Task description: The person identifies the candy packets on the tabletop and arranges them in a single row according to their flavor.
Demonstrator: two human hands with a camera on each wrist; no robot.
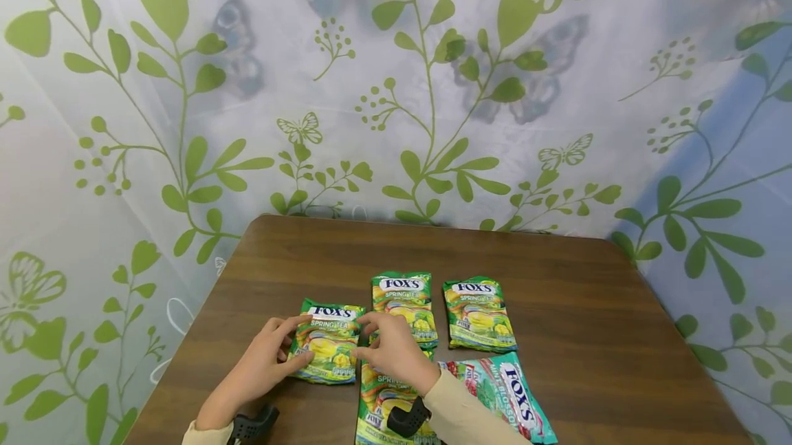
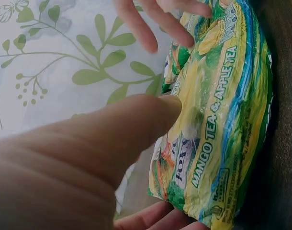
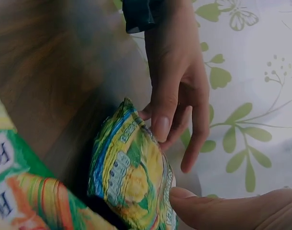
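Observation:
A green and yellow Fox's Spring Tea candy bag [image 1: 330, 342] lies at the left of the group, between both hands. My left hand [image 1: 262, 362] holds its left side, the thumb [image 2: 151, 112] across the front and other fingers at the edge. At the bag's right edge is my right hand [image 1: 396, 349], its fingers spread and fairly straight, the thumb [image 3: 184, 197] close by the wrapper. Under the right wrist a second Spring Tea bag [image 1: 383, 404] is partly hidden. Another Spring Tea bag [image 1: 403, 300] lies just behind the right hand.
Further right lies one more Spring Tea bag [image 1: 479, 314]. A turquoise Fox's bag [image 1: 510, 397] sits askew in front of it, partly covered by the right sleeve. The brown wooden table [image 1: 588, 335] ends at a leaf-patterned curtain [image 1: 346, 122].

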